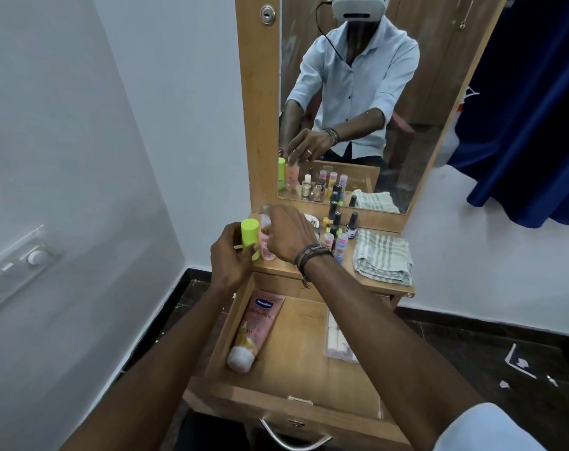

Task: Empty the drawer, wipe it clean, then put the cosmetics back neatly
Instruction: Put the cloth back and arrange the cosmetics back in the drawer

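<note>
The wooden drawer stands pulled out below the dresser top. Inside it a pink Vaseline tube lies along the left wall, and a clear packet with white pieces lies at the right. My left hand grips a lime-green bottle at the left end of the dresser top. My right hand reaches over a pink bottle standing beside the green one, fingers around its top. Several nail polish bottles and small tubes stand on the dresser top.
A folded striped cloth lies at the right of the dresser top. The mirror rises behind it. A white wall with a switch panel is on the left, a blue curtain on the right.
</note>
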Available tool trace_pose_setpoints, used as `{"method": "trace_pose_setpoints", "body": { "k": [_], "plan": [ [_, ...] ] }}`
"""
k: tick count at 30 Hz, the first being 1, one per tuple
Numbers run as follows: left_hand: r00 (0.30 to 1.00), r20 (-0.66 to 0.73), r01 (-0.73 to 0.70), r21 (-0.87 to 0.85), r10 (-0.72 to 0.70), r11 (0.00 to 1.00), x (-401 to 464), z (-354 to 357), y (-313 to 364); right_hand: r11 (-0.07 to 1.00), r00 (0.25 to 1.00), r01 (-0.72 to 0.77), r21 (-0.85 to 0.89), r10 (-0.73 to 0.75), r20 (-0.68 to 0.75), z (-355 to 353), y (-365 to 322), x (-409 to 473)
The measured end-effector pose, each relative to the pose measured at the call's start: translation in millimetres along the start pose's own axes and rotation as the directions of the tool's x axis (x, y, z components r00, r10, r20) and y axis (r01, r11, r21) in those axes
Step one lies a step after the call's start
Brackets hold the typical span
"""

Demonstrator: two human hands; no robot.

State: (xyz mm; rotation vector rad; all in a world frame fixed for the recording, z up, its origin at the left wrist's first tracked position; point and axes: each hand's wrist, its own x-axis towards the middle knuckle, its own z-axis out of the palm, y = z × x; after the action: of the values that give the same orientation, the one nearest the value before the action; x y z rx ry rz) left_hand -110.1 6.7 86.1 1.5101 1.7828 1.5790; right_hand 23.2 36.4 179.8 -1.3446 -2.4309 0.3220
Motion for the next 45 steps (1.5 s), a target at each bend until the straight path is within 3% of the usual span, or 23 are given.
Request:
{"method": "trace_pose_setpoints", "body": {
  "k": [5,8,14,18,22,26,31,38,45],
  "plan": [
    [0.998,-0.009,0.059,-0.011,-0.059,0.998,-3,-3,1,0.998,0.99,0.035,0.049,-0.028,-0.141,-6,10,-27],
    [0.999,-0.003,0.054,-0.033,-0.054,0.998,-15,-8,-1,0.98,0.986,0.046,0.193,-0.013,-0.166,-11,18,-55],
    [0.997,0.067,0.037,-0.14,-0.028,0.989,-52,-19,6,0.942,0.981,0.025,0.334,-0.087,0.172,-3,25,-106],
    [0.974,0.223,0.078,-0.152,-0.043,0.985,-72,-19,7,0.961,0.967,0.014,0.276,-0.083,0.24,27,36,-122],
    [0.932,0.36,0.062,-0.026,-0.048,0.998,-79,-8,-3,0.982,0.986,-0.07,0.174,0.042,0.162,49,50,-125],
    [0.936,0.351,-0.006,0.035,-0.006,0.999,-80,11,-5,0.982,0.986,-0.164,0.097,0.16,0.045,57,65,-120],
    [0.947,0.315,0.056,0.051,-0.069,0.997,-80,34,-15,0.972,0.97,-0.232,0.021,0.233,-0.064,64,69,-113],
    [0.954,0.245,0.171,0.027,-0.172,0.985,-77,56,-33,0.93,0.92,-0.332,0.16,0.357,-0.16,87,70,-109],
    [0.956,0.258,0.123,0.088,-0.141,0.989,-77,71,-35,0.902,0.894,-0.359,0.241,0.406,-0.191,96,79,-106]
  ]
}}
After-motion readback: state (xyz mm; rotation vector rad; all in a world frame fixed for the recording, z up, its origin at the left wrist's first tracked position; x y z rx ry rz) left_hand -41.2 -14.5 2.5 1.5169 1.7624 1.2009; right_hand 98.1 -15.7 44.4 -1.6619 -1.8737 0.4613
